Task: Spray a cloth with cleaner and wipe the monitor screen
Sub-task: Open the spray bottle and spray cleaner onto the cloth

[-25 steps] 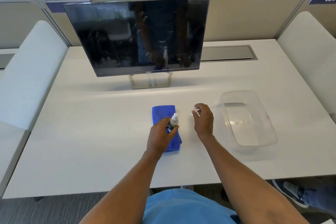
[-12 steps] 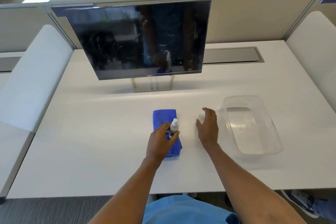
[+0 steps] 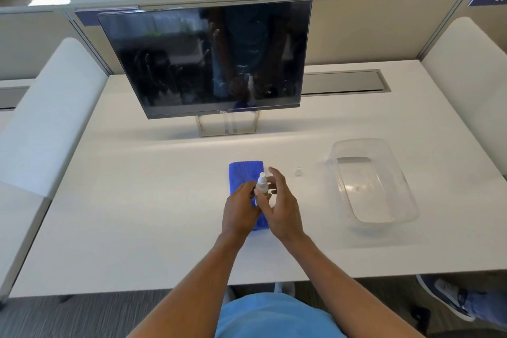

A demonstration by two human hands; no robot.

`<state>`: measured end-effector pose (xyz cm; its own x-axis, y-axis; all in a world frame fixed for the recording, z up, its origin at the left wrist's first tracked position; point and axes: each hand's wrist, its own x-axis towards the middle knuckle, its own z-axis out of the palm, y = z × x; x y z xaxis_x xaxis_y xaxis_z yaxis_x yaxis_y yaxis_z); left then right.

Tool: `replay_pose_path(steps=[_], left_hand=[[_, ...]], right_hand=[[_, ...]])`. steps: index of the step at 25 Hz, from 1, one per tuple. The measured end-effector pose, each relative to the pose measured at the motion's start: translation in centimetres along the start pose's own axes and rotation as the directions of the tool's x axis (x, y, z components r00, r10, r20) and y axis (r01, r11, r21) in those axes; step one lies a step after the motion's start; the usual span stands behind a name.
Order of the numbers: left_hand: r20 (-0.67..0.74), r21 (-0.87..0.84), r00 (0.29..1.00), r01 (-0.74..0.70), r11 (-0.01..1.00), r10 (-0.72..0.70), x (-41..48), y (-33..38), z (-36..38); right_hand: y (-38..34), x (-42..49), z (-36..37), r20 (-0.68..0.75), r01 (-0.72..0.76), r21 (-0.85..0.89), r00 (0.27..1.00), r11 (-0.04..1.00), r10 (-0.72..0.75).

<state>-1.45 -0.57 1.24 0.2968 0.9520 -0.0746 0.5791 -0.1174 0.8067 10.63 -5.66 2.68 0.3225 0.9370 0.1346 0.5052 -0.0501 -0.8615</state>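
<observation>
We cannot read the spray bottle point(image 3: 262, 183) label; both hands cover its lower body. The near half of the blue cloth point(image 3: 245, 175) is hidden beneath them. The small clear cap point(image 3: 298, 172), right of the hands, is too small to make out.

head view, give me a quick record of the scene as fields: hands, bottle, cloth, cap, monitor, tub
left hand: holds the spray bottle upright over the cloth
right hand: at the bottle, fingers spread, thumb on its body; grip unclear
cloth: blue, folded, flat on the desk, partly under the hands
cap: small, clear, on the desk between cloth and tub, off the bottle
monitor: off, smudged, on its stand behind the cloth
tub: clear plastic, right of the cap
</observation>
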Motion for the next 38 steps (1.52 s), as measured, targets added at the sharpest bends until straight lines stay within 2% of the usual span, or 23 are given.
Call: replay_pose_path(steps=[4, 10, 15, 19, 22, 25, 27, 29, 31, 38], left_hand=[[0.005, 0.014, 1.0, -0.013, 1.0, 0.013, -0.4, -0.4, 0.0], [0.033, -0.158, 0.999, 0.002, 0.988, 0.003, -1.1, -0.5, -0.2], [0.073, -0.182, 0.997, 0.006, 0.983, 0.007, -1.0, -1.0, -0.7], [0.068, -0.172, 0.997, -0.018, 0.985, 0.031, -1.3, -1.0, -1.0], [0.085, -0.121, 0.994, -0.051, 0.991, 0.062, -1.3, -1.3, -1.3], [0.141, -0.034, 0.979, -0.145, 0.989, 0.148, -2.1, -2.7, -2.5], [0.087, 0.087, 0.983, -0.171, 0.981, 0.163, -2.8, -4.5, -3.5], [-0.001, 0.179, 0.989, -0.145, 0.973, 0.148, -3.4, -6.3, -4.4], [-0.03, 0.268, 0.991, -0.119, 0.956, 0.131, -3.7, -8.1, -5.1], [0.039, 0.47, 0.998, 0.025, 0.882, -0.049, -3.5, -11.1, -4.7]], right_hand=[[-0.5, 0.4, 0.0, -0.017, -0.043, 0.047, 0.999, 0.998, 0.044], [-1.1, 1.0, 0.6, -0.07, -0.035, 0.105, 0.997, 0.994, 0.043], [-1.3, 1.3, 1.2, -0.116, -0.046, 0.085, 0.992, 0.995, 0.055], [-1.7, 1.0, 1.8, -0.021, -0.048, 0.046, 0.999, 0.998, 0.049], [-2.0, 0.7, 2.2, 0.042, -0.086, 0.034, 0.995, 0.996, 0.085], [-2.3, 0.3, 2.4, 0.032, -0.103, 0.038, 0.994, 0.994, 0.101], [-2.2, 0.1, 2.3, 0.021, -0.097, 0.029, 0.995, 0.995, 0.096], [-1.9, 0.0, 2.2, 0.023, -0.115, -0.004, 0.993, 0.993, 0.115], [-1.6, -0.2, 2.3, 0.016, -0.123, -0.062, 0.992, 0.99, 0.124], [-0.7, -0.1, 3.1, 0.047, -0.172, -0.118, 0.983, 0.978, 0.178]])
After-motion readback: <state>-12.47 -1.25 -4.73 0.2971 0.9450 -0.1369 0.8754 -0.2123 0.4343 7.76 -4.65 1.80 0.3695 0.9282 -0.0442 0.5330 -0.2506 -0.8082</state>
